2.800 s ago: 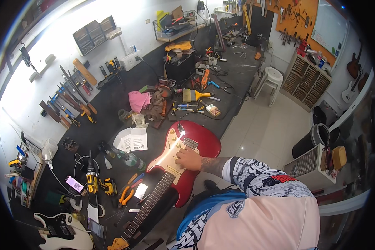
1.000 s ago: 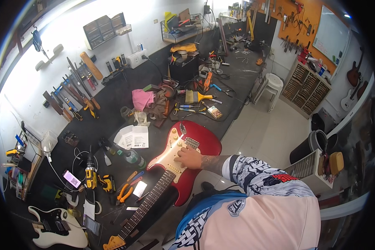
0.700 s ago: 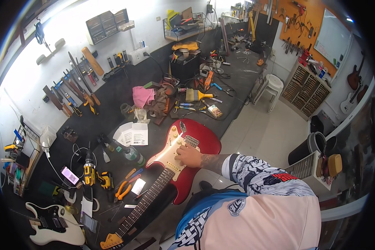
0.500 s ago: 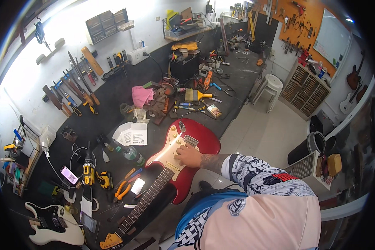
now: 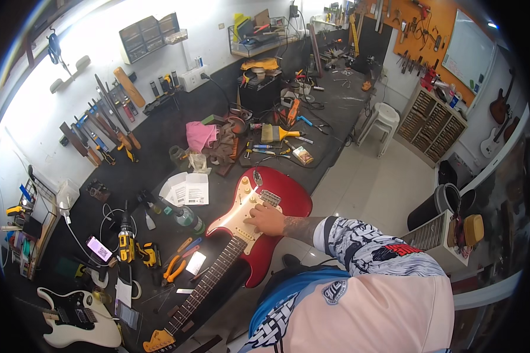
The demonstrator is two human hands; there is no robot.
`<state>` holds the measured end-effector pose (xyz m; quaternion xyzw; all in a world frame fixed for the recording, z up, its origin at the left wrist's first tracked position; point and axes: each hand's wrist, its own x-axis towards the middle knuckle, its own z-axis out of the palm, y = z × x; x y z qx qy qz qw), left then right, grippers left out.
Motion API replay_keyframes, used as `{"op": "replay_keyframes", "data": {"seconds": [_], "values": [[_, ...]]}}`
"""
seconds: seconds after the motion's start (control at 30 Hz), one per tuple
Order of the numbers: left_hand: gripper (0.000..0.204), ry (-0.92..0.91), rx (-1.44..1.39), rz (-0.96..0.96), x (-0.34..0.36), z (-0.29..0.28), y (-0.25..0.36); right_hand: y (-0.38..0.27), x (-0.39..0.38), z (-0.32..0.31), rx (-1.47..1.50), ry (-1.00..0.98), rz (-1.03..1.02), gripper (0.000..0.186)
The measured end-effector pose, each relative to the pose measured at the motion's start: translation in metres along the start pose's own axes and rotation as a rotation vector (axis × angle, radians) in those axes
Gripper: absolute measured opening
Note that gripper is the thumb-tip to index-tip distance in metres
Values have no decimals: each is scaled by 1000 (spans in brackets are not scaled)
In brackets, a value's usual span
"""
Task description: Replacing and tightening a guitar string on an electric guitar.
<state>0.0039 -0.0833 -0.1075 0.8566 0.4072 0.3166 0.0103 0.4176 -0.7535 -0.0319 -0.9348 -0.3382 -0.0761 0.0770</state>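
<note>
A red electric guitar [image 5: 288,197] with a cream pickguard lies face up over the bench's front edge. Its fretted neck [image 5: 209,283] slants down left to the wooden headstock [image 5: 159,340]. My right hand [image 5: 266,219] rests over the strings and pickups, below the metal bridge [image 5: 270,198]. Its fingers are bent and slightly apart, touching the guitar's face, with nothing visible held in them. My left hand is out of view; only that side's patterned sleeve [image 5: 277,322] shows at the bottom. Left of the body lie a clear bottle [image 5: 188,219] and orange-handled pliers [image 5: 174,269].
A yellow-black drill [image 5: 126,242], a lit phone [image 5: 99,249] and a white guitar [image 5: 82,320] lie on the bench's left. Printed papers [image 5: 189,189], a pink cloth [image 5: 201,136] and a wide brush [image 5: 277,133] lie farther back. White stools [image 5: 380,123] stand on the floor at right.
My right hand stays over the strings with only a slight shift of its fingers. The guitar has not visibly moved on the bench; the view has shifted slightly.
</note>
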Motion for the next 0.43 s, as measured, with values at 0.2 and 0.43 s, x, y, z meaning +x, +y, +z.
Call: {"op": "replay_keyframes", "data": {"seconds": [0.2,0.43], "values": [[18,-117,158,-35,5,1,-11,-3,6,-4,-26,4,-44,42],[38,-226,343,-13,33,19,-3,0,2,-2,-21,46,-41,38]]}}
